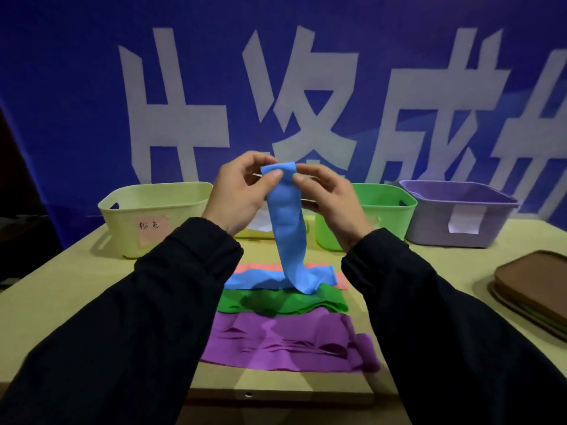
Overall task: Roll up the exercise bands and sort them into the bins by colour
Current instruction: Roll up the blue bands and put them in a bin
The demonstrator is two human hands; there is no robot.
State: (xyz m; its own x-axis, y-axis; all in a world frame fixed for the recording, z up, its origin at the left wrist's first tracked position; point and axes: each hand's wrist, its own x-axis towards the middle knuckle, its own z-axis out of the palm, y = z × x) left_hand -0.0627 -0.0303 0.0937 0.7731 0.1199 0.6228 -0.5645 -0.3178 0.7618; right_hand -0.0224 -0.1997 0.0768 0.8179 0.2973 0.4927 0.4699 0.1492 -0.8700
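Blue band (287, 237): was held up above the worktop (76, 302), its top end folded over between both hands, its lower end trailing onto the pile.
Left hand (237, 193): thumb and fingers were pinched on the left side of the band's top fold.
Right hand (329, 199): thumb and fingers were pinched on the right side of the same fold.
Handling: the band was judged light, thin and limp, probably stretchy; a hold at the end edge, kept taut, was judged best for a tight roll.
Pile: a second blue strip (254, 279), pink band (260, 267), green bands (282, 302) and purple bands (285, 345) were laid flat and overlapping below.
Bins: a pale yellow bin (153, 216) with a handwritten label, a green bin (383, 210) and a purple bin (460, 213) were stood at the back.
Hidden: a further bin behind the hands was largely covered; its colour and the purple bin's label could not be read.
Cut off: brown trays (534, 289) at the right edge.
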